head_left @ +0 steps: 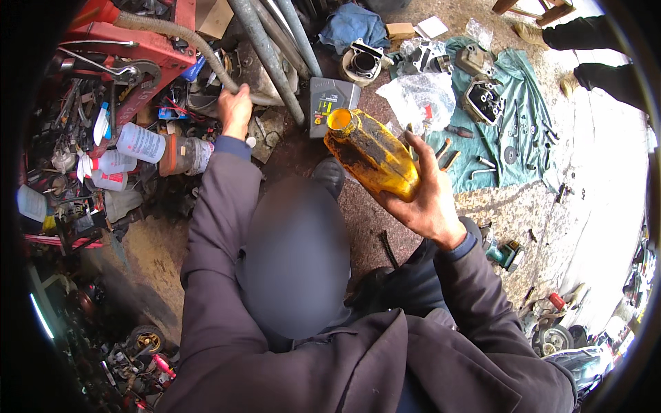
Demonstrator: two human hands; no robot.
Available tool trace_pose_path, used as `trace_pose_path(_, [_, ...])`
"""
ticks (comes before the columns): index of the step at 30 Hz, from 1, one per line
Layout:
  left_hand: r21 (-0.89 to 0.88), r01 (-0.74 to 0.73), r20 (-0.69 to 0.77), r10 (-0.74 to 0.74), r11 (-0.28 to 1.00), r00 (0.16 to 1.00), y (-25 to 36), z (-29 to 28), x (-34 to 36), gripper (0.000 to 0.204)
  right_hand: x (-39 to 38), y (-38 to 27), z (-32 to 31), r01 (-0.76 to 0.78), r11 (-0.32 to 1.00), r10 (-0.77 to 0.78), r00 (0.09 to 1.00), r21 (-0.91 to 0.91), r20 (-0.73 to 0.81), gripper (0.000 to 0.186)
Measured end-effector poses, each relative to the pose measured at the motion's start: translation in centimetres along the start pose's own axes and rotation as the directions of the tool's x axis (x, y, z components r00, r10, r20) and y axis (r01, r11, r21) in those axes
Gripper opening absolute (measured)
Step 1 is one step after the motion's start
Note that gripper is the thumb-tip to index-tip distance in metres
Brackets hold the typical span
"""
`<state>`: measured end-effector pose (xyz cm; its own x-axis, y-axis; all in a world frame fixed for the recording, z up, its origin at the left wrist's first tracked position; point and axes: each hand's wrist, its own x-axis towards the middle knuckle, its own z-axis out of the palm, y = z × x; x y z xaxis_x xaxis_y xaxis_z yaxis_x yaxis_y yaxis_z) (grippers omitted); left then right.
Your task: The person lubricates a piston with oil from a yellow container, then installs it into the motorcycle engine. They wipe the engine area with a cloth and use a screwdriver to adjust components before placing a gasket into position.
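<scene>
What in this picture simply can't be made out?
- Head view: contents of the grimy yellow plastic bottle in the right hand; dirt coats its wall.
- What the left hand touches among the clutter; the hand covers it.
- Ground below the chest: a blurred patch hides it.
- Small metal parts on the teal cloth: too small.

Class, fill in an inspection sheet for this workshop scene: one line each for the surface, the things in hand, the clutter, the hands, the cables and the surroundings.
Surface: bare, stained ground with a teal cloth spread on it.
Things in hand: grimy yellow bottle, cap off, opening up; grey corrugated hose.
Clutter: engine parts and small tools on the cloth; white bottles, a grey canister, a blue rag.
Hands: right hand holds the yellow bottle; left hand grips the hose.
Cables: nothing seen clearly.
Surroundings: red machine, metal poles, another person's dark sleeve at top right.
</scene>
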<state>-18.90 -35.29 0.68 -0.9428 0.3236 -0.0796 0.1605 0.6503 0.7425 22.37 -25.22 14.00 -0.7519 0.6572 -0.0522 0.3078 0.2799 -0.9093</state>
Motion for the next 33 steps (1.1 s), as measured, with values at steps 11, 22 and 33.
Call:
trace_pose_path(11, [-0.603,0.138,0.196,-0.022,0.786,0.98,4.4,-11.8,-10.6,0.017,2.1,-1.1,1.2,0.034,0.977,0.038,0.944,-0.21,0.328,0.084])
trace_pose_path(22, [-0.543,0.141,0.244,-0.006,0.828,0.97,6.7,-11.5,-12.2,0.018,3.3,-1.8,1.9,0.121,0.967,-0.039,0.941,-0.226,0.337,0.084])
trace_pose_path(33, [-0.157,-0.236,0.111,0.254,0.959,0.961,10.7,-11.9,-10.7,0.032,7.6,-5.9,8.7,0.246,0.967,-0.249,0.968,0.062,0.034,0.087])
